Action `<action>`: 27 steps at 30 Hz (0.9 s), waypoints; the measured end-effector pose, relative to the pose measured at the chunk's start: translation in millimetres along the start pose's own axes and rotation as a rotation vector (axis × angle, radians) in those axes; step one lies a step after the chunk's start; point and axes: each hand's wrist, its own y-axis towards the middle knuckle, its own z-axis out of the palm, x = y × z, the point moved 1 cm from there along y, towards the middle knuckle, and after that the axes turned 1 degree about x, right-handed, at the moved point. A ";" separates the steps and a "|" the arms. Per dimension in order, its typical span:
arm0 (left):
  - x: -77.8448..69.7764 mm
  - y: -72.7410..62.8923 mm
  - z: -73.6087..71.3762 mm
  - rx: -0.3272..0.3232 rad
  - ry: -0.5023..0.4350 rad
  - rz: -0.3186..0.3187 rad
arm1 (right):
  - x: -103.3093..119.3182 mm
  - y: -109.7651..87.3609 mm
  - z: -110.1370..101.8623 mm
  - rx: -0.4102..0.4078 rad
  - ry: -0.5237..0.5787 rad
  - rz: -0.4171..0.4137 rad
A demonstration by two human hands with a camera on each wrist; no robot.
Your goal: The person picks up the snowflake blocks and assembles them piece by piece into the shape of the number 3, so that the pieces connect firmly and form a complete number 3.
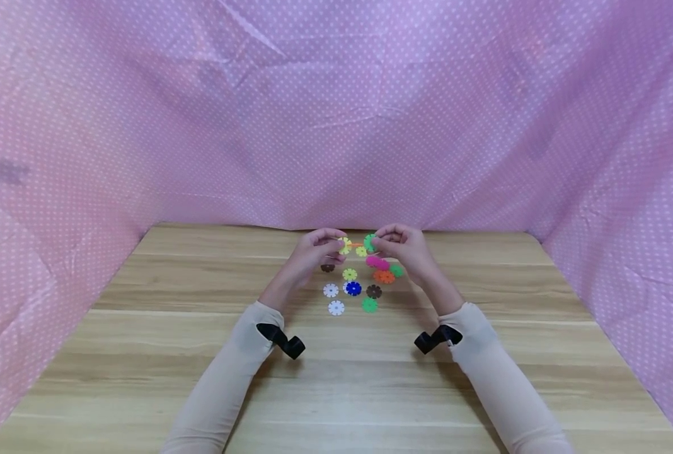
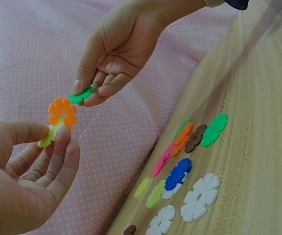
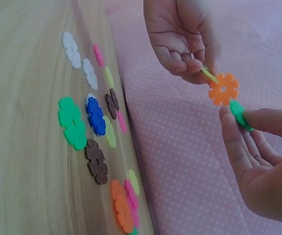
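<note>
My left hand point(image 1: 308, 254) pinches a yellow notched plastic disc point(image 2: 51, 134) between thumb and fingers. My right hand point(image 1: 407, 251) pinches a green notched disc point(image 3: 239, 115) in the same way. Between them stands an orange notched disc point(image 3: 223, 89), touched by the yellow one on one side and the green one on the other. In the left wrist view the orange disc point(image 2: 62, 113) faces the camera, while the green disc point(image 2: 81, 95) is seen nearly edge-on. All three are held above the far part of the table. How deep the notches sit in each other cannot be told.
Loose notched discs lie on the wooden table point(image 1: 348, 391) below the hands: white point(image 1: 336, 308), blue point(image 1: 353, 288), brown point(image 1: 373, 291), green point(image 1: 369, 305), orange point(image 1: 384, 277), pink point(image 1: 378, 262) and yellow point(image 1: 350, 274). A pink dotted cloth point(image 1: 336, 126) hangs behind the table's far edge.
</note>
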 end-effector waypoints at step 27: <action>-5.7 -5.7 3.9 -0.043 0.022 0.042 | 1.1 -5.9 12.3 -0.030 0.069 -0.018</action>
